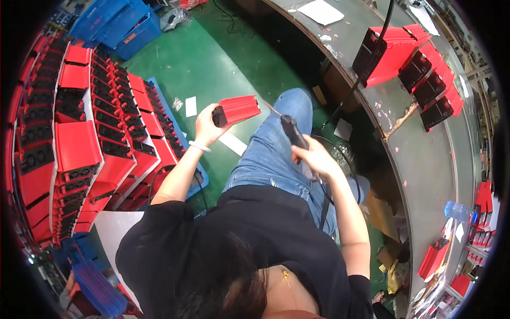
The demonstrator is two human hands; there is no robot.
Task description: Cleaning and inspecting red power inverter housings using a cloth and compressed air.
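Note:
My left hand [206, 126] grips a red ribbed metal case [241, 108], like a power inverter, by its black end. The case is held out over the floor, left of my knee. In my right hand [314, 157] is a black electric screwdriver [291, 129], held above my thigh. Its long thin bit slants up and left toward the far end of the case. From this view I cannot tell whether the bit touches it. A dark cable [348, 154] loops near my right wrist.
Stacked red units with black fan ends [79, 143] rise close on my left, with white sheets between rows. Blue crates [114, 26] stand beyond. A grey workbench [425, 165] curves along my right, bearing several red units [390, 53] and a clear bottle [457, 211].

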